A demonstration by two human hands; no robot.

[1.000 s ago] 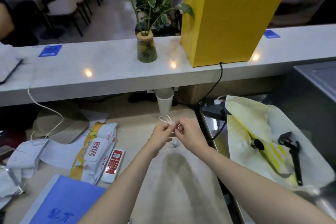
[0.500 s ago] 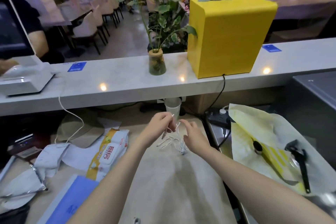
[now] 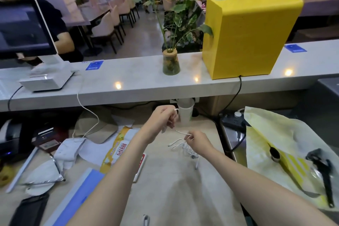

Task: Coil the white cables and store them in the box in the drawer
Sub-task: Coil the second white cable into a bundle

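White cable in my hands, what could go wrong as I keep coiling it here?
The left hand and right hand each pinch the white cable, while loose loops dangle in a tangle below the right hand, so it may knot rather than coil. The paper cup stands just behind the left hand, and a swinging end could tip it.

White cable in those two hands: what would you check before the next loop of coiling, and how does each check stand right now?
1. Left hand pinches the white cable: ok.
2. Right hand pinches it too: ok.
3. Stretch between hands free of knots: ok.
4. Loose bundle below right hand untangled: not ok.
5. Paper cup clear of the cable: cannot tell.
6. Box and drawer in sight: not ok.
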